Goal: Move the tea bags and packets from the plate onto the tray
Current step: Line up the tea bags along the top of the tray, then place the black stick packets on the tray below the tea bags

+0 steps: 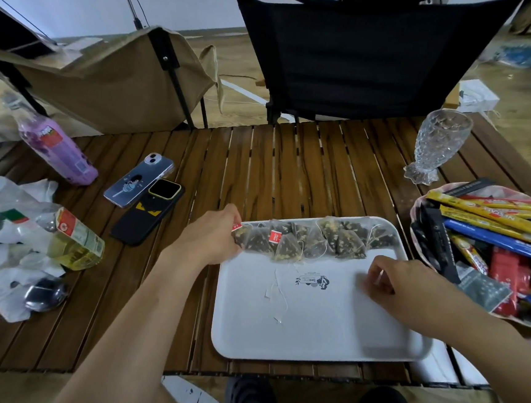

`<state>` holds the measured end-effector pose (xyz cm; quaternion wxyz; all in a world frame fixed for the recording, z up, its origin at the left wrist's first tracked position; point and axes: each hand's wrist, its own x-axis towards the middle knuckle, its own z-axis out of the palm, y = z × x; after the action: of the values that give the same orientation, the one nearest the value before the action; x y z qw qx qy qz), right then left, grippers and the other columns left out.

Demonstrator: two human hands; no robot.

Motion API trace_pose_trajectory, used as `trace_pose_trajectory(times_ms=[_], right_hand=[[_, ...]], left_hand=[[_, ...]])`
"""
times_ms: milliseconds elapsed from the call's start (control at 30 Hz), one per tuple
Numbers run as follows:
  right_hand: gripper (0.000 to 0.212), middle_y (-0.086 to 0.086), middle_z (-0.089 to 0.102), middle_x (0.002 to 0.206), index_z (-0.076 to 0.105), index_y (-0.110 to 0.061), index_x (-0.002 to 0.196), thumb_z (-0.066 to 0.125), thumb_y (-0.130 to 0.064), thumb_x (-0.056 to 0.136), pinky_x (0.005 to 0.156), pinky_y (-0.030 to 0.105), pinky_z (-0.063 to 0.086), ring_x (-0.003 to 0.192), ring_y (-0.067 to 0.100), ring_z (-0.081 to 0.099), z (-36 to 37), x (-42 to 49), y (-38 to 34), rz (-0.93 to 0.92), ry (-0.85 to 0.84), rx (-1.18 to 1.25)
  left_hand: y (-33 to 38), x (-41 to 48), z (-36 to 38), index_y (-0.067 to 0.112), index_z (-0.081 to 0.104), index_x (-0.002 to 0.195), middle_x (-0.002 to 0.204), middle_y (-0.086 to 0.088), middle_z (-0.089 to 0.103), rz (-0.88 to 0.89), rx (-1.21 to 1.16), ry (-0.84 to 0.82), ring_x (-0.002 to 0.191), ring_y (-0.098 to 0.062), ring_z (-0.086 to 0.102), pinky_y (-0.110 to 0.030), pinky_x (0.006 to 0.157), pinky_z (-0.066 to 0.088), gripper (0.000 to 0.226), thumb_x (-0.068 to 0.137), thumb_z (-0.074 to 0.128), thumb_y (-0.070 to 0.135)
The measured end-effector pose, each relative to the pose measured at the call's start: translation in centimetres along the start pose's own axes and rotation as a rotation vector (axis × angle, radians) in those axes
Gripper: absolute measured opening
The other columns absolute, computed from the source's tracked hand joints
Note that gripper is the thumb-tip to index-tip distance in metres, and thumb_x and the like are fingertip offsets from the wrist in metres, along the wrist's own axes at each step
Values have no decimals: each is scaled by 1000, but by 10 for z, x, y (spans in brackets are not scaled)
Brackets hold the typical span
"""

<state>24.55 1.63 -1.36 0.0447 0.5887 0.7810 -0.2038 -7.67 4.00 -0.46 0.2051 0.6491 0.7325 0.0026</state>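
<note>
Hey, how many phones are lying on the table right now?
2. A phone in a pale blue case lies on the table, left of the tray. A phone in a black case lies right beside it, nearer the person. None seems hidden.

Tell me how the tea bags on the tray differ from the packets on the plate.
The tea bags are see-through pyramids showing dark leaves; the packets are opaque, printed yellow, blue, red and black. The tea bags sit in a row along the far edge of the white tray; the packets lie heaped on the plate. The tea bags carry strings with red tags; the packets show none.
</note>
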Motion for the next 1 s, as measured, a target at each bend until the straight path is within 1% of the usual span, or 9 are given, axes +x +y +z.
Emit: trace_pose_trajectory(times_ms=[100,233,333,467,533,667,833,933,1000], right_hand=[[13,-14,62,85,54,-35,97,53,-47,95,77,30,55,81,6,60,1,0,1,0,6,-7],[14,-15,62,84,54,-34,97,53,-48,95,77,31,56,80,6,60,1,1,1,-7,10,-13],[15,-14,62,86,54,-34,98,53,-48,95,76,30,56,80,6,61,2,2,1,-6,12,-17],[15,-13,61,84,53,-35,97,52,-49,95,73,28,54,78,5,59,3,1,1,-7,14,-30],[14,-11,62,85,53,-35,96,52,-49,95,74,29,55,79,5,59,4,1,1,-8,16,-29],[14,-10,64,87,53,-33,97,53,-47,94,76,31,55,82,8,61,1,1,-2,-5,3,-28],[15,-9,66,91,56,-31,97,53,-46,94,80,37,55,87,14,63,-1,-1,-4,2,15,-3],[19,-7,66,93,61,-30,95,53,-48,93,79,36,56,89,16,64,-5,-2,-4,24,59,17],[19,-6,67,92,63,-30,94,53,-47,93,76,35,56,87,17,64,-11,-2,0,66,120,31]], left_hand=[[-6,-3,-5,25,46,127,99,2,65,-27,-5,15,83,-14,66,-37,76,61,52,86,78,26],[-4,-6,-4,28,43,128,101,4,65,-15,39,4,82,-11,65,-27,66,55,58,83,79,36],[4,-4,0,26,45,129,101,4,63,14,47,30,79,-10,63,-23,61,51,52,88,76,31],[9,-4,3,25,46,127,98,3,61,20,25,22,78,-12,63,-28,68,58,45,91,72,24],[9,-4,2,25,46,129,99,4,61,17,19,9,79,-12,63,-29,70,59,47,90,73,24],[6,-7,-4,25,39,139,106,2,63,4,4,-8,85,-14,66,-35,77,61,63,88,76,25],[6,-13,-10,28,26,150,114,-2,66,-80,1,-11,88,-20,68,-44,82,61,84,85,79,31],[9,-21,-12,28,20,152,113,-3,67,-112,50,-18,90,-22,69,-45,80,61,91,84,78,40],[15,-27,-14,28,21,152,110,-2,68,-76,75,32,90,-20,68,-45,81,61,88,85,75,45]])
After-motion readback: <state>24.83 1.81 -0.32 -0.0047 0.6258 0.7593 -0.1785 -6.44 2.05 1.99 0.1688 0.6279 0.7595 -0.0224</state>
